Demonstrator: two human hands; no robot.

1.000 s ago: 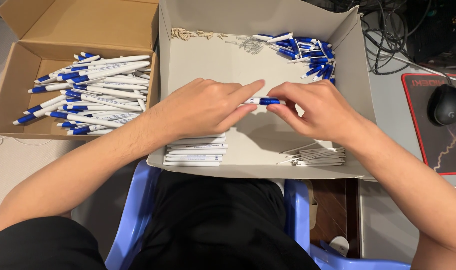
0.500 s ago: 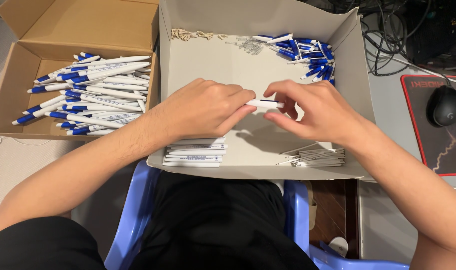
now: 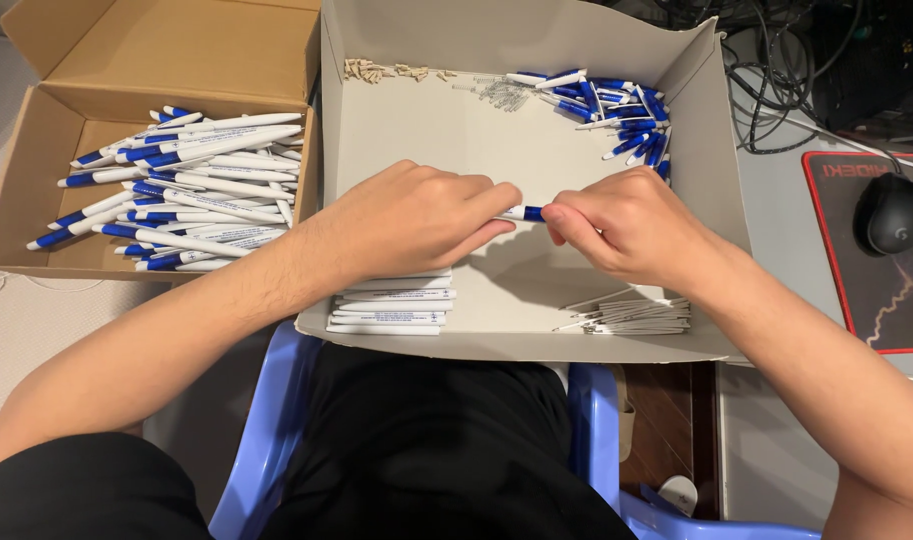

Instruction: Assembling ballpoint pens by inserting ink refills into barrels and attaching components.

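Both my hands meet over the middle of a white cardboard box (image 3: pixel 717 200). My left hand (image 3: pixel 407 220) grips the white barrel of a pen (image 3: pixel 525 213), and my right hand (image 3: pixel 627 225) pinches its blue end. Most of the pen is hidden inside my fingers. Below my left hand lies a stack of white pen barrels (image 3: pixel 392 305). A bundle of thin ink refills (image 3: pixel 632 315) lies below my right hand. Blue pen parts (image 3: pixel 622 110) are piled in the box's far right corner.
A brown cardboard box (image 3: pixel 37 180) on the left holds several finished white and blue pens (image 3: pixel 177 190). Small tan pieces (image 3: pixel 377 70) and springs (image 3: pixel 497 92) lie along the white box's far wall. A black mouse (image 3: pixel 892 215) rests on a mat at right. I sit on a blue plastic chair (image 3: pixel 267 440).
The blue end showed beside my right fingers a second ago, was covered half a second ago, and shows again now between my hands. My hands stay in place.
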